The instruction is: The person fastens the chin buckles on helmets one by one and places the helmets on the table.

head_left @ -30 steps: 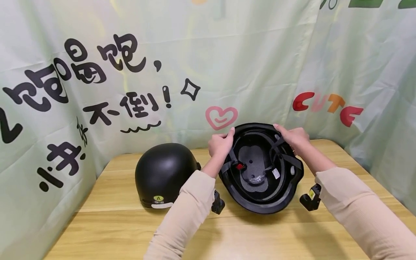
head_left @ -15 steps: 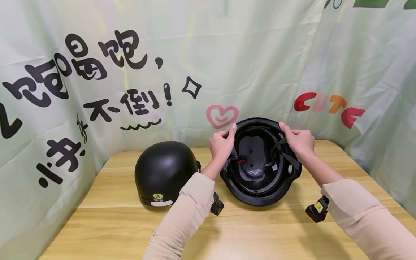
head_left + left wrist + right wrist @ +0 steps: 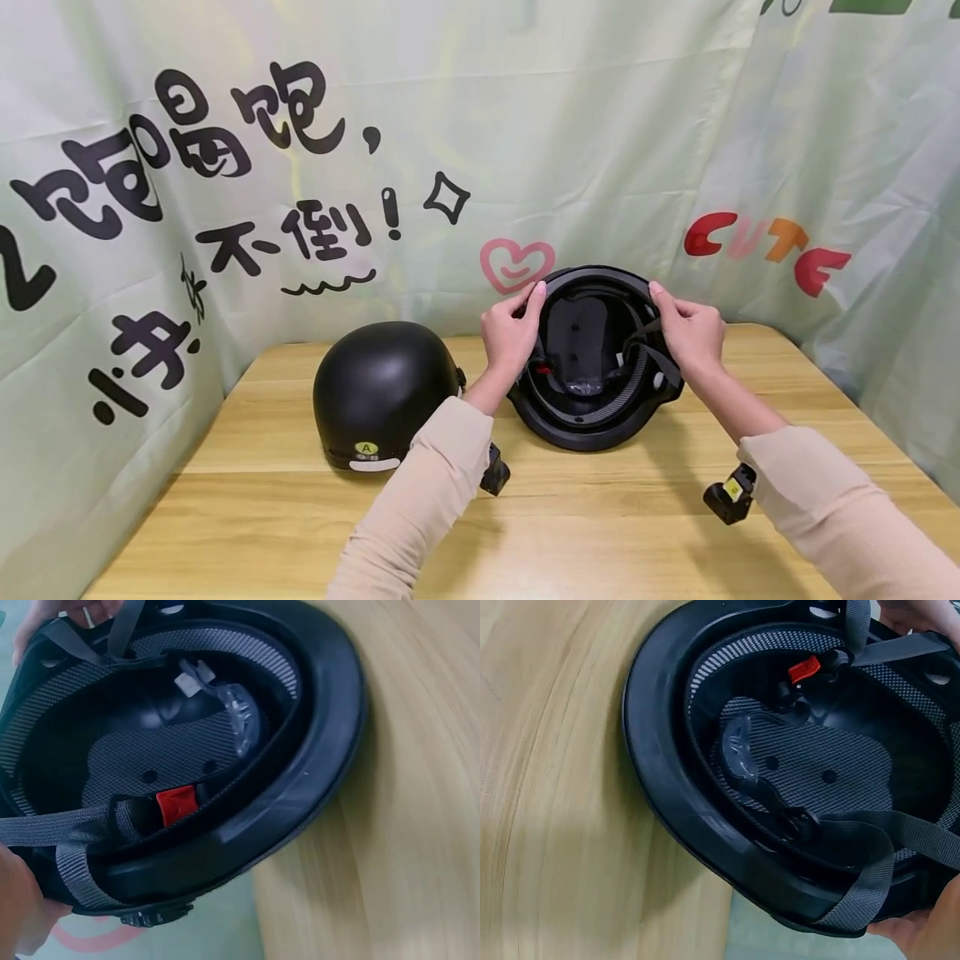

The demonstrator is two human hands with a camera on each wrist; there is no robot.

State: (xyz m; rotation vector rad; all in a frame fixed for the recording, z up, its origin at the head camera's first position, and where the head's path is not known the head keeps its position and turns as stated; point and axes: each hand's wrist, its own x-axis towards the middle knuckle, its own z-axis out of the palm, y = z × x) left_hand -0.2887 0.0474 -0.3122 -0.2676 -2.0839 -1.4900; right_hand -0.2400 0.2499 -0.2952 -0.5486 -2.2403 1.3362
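Observation:
A black helmet (image 3: 581,440) is held between both hands, its hollow inside facing me. My left hand (image 3: 512,335) grips its left rim, thumb on the edge. On the opposite side, my right hand (image 3: 693,335) grips the right rim, thumb likewise on the edge. Dark straps cross the inside, with a red buckle piece (image 3: 178,805) showing in the left wrist view. The right wrist view shows a mesh lining pad (image 3: 821,761) within the shell. Most of the fingers are hidden behind the helmet. Whether its lower rim touches the table, I cannot tell.
A second black helmet (image 3: 386,387), dome up, sits on the wooden table (image 3: 262,525) left of my left arm. Behind the table hangs a pale printed curtain (image 3: 600,142). Small black cameras (image 3: 729,496) are strapped at the wrists.
The held helmet has moved farther back and its lower rim has risen in the picture. Both hands keep their grip. The other helmet stays in place.

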